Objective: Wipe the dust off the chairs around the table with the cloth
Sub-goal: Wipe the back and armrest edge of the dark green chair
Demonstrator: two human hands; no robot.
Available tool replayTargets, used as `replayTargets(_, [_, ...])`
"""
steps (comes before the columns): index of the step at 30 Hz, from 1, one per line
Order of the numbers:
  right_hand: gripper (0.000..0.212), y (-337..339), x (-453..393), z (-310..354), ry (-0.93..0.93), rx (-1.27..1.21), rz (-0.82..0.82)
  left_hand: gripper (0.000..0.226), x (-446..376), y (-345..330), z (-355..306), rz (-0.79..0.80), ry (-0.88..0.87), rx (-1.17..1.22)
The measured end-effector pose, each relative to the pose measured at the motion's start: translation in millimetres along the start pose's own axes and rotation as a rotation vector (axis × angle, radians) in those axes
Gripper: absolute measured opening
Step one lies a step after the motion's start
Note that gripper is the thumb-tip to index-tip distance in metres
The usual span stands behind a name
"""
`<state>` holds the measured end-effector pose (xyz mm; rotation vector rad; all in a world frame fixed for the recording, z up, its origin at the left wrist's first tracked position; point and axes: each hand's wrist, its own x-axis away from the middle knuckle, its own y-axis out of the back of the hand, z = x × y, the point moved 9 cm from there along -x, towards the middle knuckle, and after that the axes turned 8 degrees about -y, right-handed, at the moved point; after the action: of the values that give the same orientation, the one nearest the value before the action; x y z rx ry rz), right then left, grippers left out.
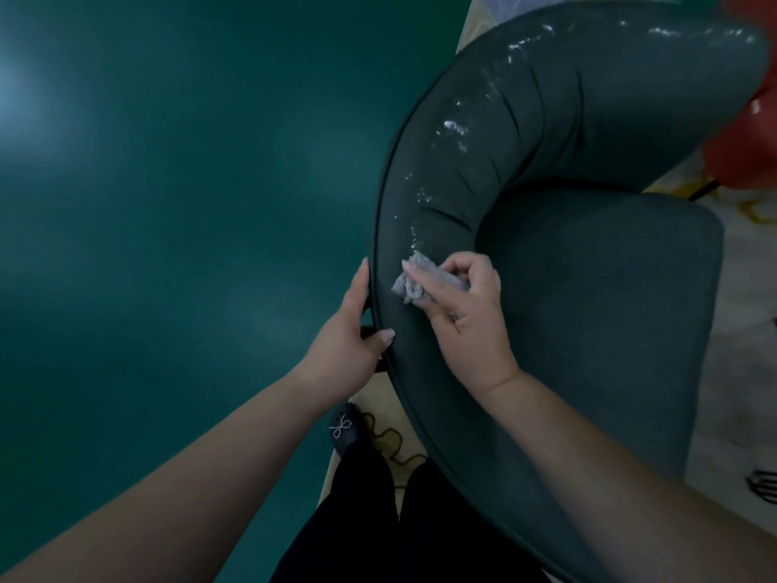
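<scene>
A dark grey-green chair point(588, 288) with a curved padded backrest fills the right half of the head view. White dust specks point(452, 130) run along the top of the backrest. My right hand point(466, 313) presses a small grey cloth point(414, 281) onto the backrest, just below the lowest dust. My left hand point(349, 342) grips the backrest's outer piped edge, thumb on top and fingers behind it.
Dark teal floor point(168, 204) spreads across the left. A pale patterned rug point(748, 330) lies under the chair at the right. Part of a red chair point(744, 153) shows at the upper right. My dark shoe point(347, 431) and black trousers stand beneath the backrest.
</scene>
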<state>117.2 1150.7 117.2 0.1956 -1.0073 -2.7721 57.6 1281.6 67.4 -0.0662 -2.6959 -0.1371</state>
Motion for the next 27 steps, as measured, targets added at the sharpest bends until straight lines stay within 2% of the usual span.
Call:
replayTargets(4, [0.061, 2.6, 45.9, -4.4, 0.033, 0.054, 0.075, 0.089, -1.2, -0.8, -3.9, 0.055, -0.015, -0.043])
replayTargets(7, [0.055, 2.9, 31.9, -2.4, 0.001, 0.072, -0.018, 0.089, -2.4, -0.6, -2.5, 0.059, -0.023, -0.033])
replayTargets(10, [0.05, 2.8, -6.7, -3.4, -0.094, -0.038, -0.089, 0.088, -2.6, 0.3, -0.6, 0.036, -0.022, -0.02])
replayTargets(12, [0.05, 1.9, -9.5, -6.3, -0.112, -0.075, -0.07, 0.088, -3.5, -0.2, 2.2, 0.031, -0.011, -0.026])
replayTargets(16, [0.054, 6.4, 42.8, -11.4, -0.025, -0.046, 0.027, 0.089, -2.4, -0.7, 0.4, 0.032, -0.005, -0.025])
replayTargets(19, [0.056, 10.1, 40.2, -17.4, -0.031, 0.003, -0.014, 0.089, -2.6, -1.1, -0.5, 0.03, -0.001, -0.022])
replayTargets(23, [0.041, 6.6, 6.9, -25.2, -0.169, -0.191, -0.124, 0.088, -3.6, -0.5, 0.1, 0.012, 0.013, -0.028])
replayTargets(27, [0.042, 12.9, 39.2, -38.6, -0.201, -0.293, -0.075, 0.088, -2.2, -1.4, 1.6, -0.003, 0.04, -0.027])
